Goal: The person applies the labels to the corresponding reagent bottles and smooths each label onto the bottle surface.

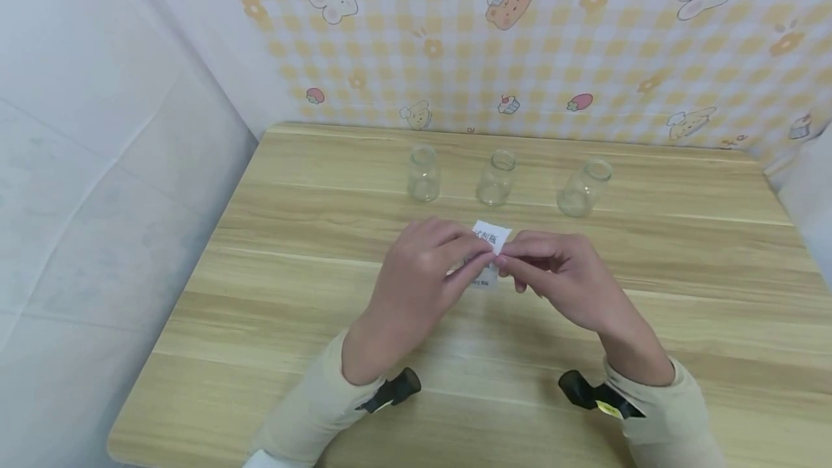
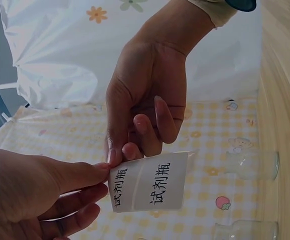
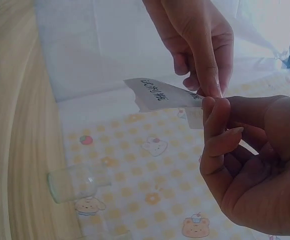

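Over the middle of the table, my left hand and right hand meet at a small white label sheet printed with black Chinese characters. In the left wrist view, two printed labels show side by side with a thin line between them. Left thumb and fingers pinch the sheet's edge. Right thumb and index finger pinch at the same spot, fingertips right against the left ones. The right wrist view shows the sheet bending slightly, held up off the table. Part of it is hidden behind the fingers.
Beyond the hands, three clear glass jars without lids stand in a row: left jar, middle jar, right jar. The wooden table ends at a yellow checked cloth behind and a white sheet at left.
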Tool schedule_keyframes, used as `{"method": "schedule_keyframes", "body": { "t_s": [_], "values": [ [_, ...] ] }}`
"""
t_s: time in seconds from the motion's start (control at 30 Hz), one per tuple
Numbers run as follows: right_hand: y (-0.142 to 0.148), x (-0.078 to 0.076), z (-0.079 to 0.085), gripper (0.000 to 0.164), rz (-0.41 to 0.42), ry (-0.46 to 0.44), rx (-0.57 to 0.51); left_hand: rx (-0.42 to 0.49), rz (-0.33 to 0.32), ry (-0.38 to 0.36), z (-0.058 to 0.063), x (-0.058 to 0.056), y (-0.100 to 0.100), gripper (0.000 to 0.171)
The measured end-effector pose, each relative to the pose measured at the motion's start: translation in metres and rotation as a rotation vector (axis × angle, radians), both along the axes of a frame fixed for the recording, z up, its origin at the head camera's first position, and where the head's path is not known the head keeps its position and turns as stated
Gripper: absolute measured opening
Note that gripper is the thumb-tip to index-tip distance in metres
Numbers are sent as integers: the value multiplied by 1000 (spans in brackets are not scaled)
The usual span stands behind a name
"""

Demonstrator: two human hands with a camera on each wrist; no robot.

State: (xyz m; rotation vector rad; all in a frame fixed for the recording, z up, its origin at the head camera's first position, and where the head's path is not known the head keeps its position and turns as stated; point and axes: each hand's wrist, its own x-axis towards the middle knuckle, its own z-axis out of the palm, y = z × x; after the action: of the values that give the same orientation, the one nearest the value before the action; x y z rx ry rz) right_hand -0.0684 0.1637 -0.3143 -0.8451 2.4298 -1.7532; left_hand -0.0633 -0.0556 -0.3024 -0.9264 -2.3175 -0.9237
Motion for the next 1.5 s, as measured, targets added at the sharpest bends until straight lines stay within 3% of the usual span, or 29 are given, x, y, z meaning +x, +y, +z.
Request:
{"method": "schedule_keyframes", "body": {
  "t_s": [0.4,0.9,1.13,1.5],
  "values": [
    [-1,-1,0,20,3,4,-6,-4,-24,2,0,-1,0,6],
    [-5,1,-1,20,3,-4,-29,-40,-8,41,-2,-2,0,6],
    [-6,1,-3,17,-57,-62,50,-52,16,42,-2,-1,2,4],
    [-8,-3,-7,11,-131,-219,141,-36,87,-26,-2,-3,-4,4]
  ]
}}
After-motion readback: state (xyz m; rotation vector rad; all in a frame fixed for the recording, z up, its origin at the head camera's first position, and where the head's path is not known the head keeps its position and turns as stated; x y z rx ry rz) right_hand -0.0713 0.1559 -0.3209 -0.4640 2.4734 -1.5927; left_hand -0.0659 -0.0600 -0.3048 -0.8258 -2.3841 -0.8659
